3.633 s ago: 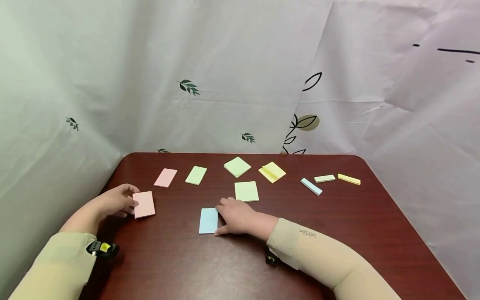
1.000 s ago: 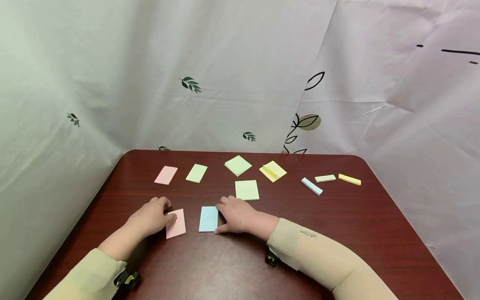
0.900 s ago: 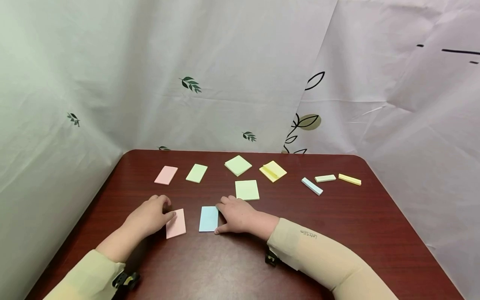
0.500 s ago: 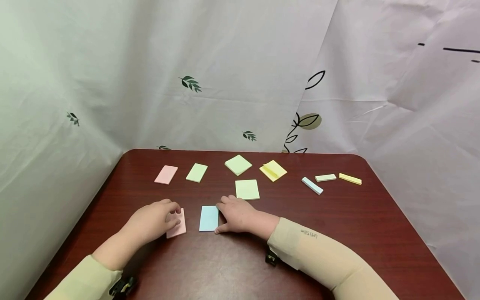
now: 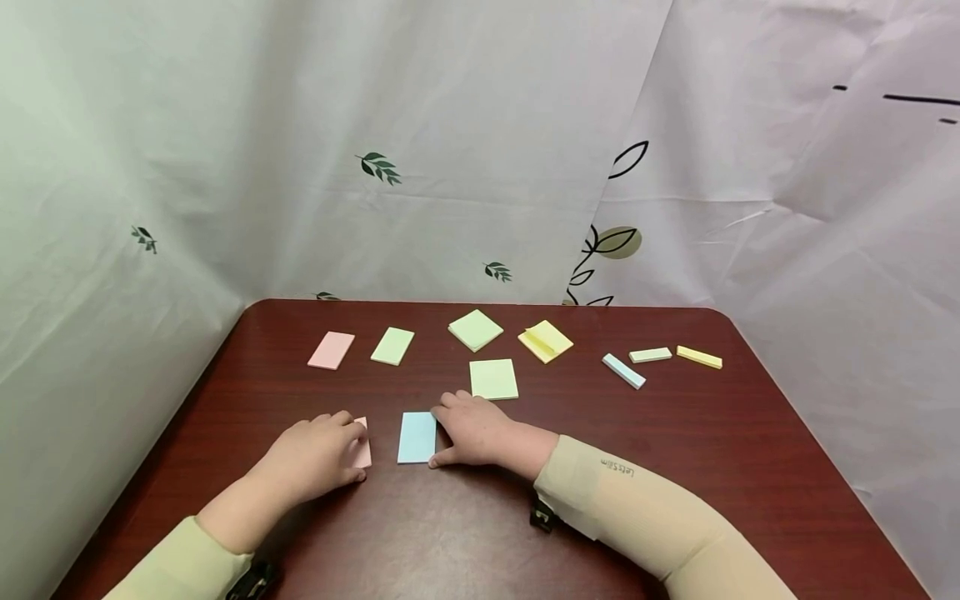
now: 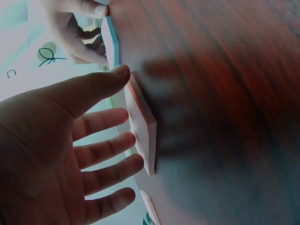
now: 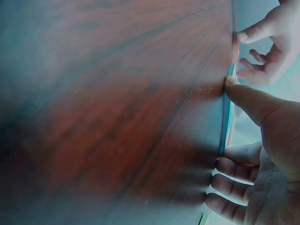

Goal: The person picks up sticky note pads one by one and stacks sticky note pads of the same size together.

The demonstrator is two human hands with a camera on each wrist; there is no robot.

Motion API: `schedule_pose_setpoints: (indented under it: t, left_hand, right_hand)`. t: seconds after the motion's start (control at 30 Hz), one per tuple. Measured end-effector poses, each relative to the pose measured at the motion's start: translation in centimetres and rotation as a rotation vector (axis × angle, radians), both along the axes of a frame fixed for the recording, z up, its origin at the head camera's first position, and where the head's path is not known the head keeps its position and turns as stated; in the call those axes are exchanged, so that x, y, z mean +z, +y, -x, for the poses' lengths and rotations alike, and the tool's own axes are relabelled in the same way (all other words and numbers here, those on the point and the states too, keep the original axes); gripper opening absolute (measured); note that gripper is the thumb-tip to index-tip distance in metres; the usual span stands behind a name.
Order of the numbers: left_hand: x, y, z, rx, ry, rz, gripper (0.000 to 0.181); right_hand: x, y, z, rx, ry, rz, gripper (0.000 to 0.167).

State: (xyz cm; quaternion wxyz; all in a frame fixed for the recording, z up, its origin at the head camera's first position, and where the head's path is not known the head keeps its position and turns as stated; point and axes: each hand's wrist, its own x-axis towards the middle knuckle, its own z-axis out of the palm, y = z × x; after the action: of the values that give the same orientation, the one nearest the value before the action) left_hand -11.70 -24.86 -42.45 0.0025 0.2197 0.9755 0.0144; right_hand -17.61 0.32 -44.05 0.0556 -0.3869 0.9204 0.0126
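Note:
On the dark red table, a blue note pad (image 5: 417,437) lies flat. My right hand (image 5: 476,429) holds it at its right side, the thumb at the near end and the index finger at the far end; the right wrist view shows the blue pad's edge (image 7: 227,117) between them. To its left lies a pink pad (image 5: 362,452), partly hidden under my left hand (image 5: 311,458). In the left wrist view the thumb is by one corner of the pink pad (image 6: 143,126), and the other fingers, spread and slightly bent, are over or beside its face.
Farther back lie another pink pad (image 5: 331,350), a small green pad (image 5: 392,346), two square green pads (image 5: 476,330) (image 5: 494,379) and a yellow pad (image 5: 551,337). Three narrow strips, blue (image 5: 623,372), pale green (image 5: 650,356) and yellow (image 5: 699,357), lie right. A pale curtain (image 5: 450,125) hangs behind.
My left hand has brought the nearer pink pad rightward from the table's left side, beside the blue pad, then shifted its fingers farther over it. My right hand has stayed at the blue pad.

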Motion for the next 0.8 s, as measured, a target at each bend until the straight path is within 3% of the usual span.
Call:
schedule_pose_setpoints:
  t: [0.4, 0.8]
  left_hand:
    - [-0.40, 0.07, -0.06, -0.067, 0.080, 0.000, 0.035]
    - [-0.59, 0.02, 0.12, -0.066, 0.072, -0.027, 0.026]
  right_hand:
    - [-0.04, 0.01, -0.04, -0.005, -0.011, 0.000, 0.068]
    - [-0.18, 0.10, 0.05, 0.016, 0.013, -0.007, 0.069]
